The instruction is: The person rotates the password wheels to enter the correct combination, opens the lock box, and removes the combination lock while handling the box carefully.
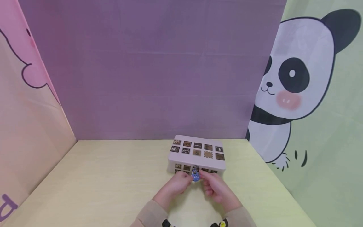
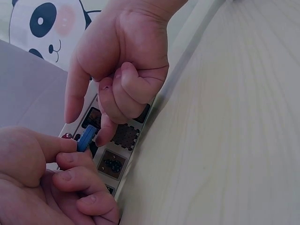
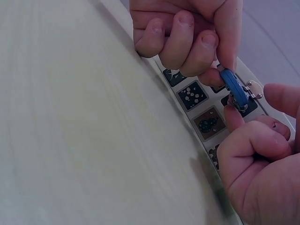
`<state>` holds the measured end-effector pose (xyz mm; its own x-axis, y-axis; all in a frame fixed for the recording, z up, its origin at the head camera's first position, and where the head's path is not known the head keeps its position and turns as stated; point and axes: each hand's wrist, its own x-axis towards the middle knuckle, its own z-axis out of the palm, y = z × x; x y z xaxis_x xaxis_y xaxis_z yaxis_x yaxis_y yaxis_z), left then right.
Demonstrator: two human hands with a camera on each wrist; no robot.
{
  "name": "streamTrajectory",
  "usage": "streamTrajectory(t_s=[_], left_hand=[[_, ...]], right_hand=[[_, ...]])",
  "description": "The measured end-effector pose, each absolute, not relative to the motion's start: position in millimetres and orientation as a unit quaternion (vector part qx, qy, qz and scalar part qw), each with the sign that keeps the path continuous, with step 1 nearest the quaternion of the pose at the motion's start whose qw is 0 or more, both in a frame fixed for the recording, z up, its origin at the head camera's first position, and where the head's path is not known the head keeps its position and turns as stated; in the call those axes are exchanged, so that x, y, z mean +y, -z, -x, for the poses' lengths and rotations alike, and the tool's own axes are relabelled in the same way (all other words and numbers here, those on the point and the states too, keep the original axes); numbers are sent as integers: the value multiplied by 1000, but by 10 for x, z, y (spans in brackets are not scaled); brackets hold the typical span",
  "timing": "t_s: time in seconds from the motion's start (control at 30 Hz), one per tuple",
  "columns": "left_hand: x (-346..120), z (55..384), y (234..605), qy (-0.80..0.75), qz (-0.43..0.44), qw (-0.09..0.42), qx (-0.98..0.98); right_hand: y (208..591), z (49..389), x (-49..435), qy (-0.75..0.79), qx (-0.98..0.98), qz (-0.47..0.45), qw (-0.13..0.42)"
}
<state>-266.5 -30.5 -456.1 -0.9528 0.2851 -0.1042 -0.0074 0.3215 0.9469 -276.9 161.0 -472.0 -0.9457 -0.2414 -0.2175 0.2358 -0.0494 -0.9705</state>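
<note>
A small blue padlock (image 1: 195, 175) with metal parts sits at the front clasp (image 3: 254, 89) of a pale box (image 1: 198, 160). My left hand (image 1: 179, 182) pinches the padlock's edge between thumb and index finger, its other fingers curled. From the other side, my right hand (image 1: 216, 186) reaches in with its index fingertip right at the padlock. Its thumb stands apart from that finger, with the remaining fingers folded toward the palm. In the left wrist view the padlock (image 2: 86, 138) shows edge-on between the two hands.
The box has small square pictures on its lid and front, and its lid is down. It stands on a light wooden table (image 1: 113, 176). Behind is a purple cloth wall (image 1: 158, 69). A panda-printed panel (image 1: 314, 78) stands at right, a pink-figured one (image 1: 31, 126) at left.
</note>
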Motion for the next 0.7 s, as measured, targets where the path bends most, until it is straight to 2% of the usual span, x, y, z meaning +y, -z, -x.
streamTrajectory(t_s=[0.7], left_hand=[[-292, 2678, 4588, -587, -87, 125, 795]], right_hand=[[4751, 2784, 1579, 724, 668, 27, 169]])
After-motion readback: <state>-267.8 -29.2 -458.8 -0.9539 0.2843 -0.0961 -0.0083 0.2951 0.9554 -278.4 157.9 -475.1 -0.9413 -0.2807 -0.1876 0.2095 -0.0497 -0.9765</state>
